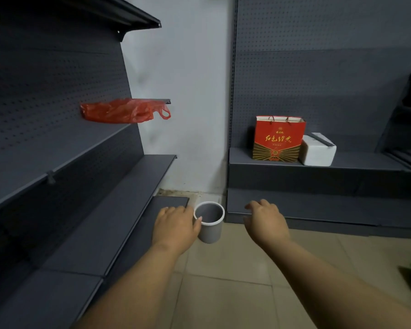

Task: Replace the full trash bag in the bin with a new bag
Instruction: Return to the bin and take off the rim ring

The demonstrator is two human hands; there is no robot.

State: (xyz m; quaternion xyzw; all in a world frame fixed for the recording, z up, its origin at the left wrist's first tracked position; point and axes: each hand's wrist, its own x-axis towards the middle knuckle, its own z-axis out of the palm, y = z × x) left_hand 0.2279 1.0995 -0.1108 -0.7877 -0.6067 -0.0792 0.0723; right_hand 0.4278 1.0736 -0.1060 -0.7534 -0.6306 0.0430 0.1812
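Reaching both hands, left hand [176,227] and right hand [266,222], loose and holding nothing | small grey round plastic bin [210,222] has no bag | thin red plastic bag [121,111] waits on shelf.

Bin [210,230]: smooth grey plastic, white rim, matt. Plastic bag [119,111]: thin, crinkled, translucent red film, slight sheen. Shelving [57,148]: dark grey painted metal, perforated back panels, matt. Gift bag [278,138]: glossy red printed paper. Box [317,150]: white foam, matt. Floor [235,293]: smooth beige tile.
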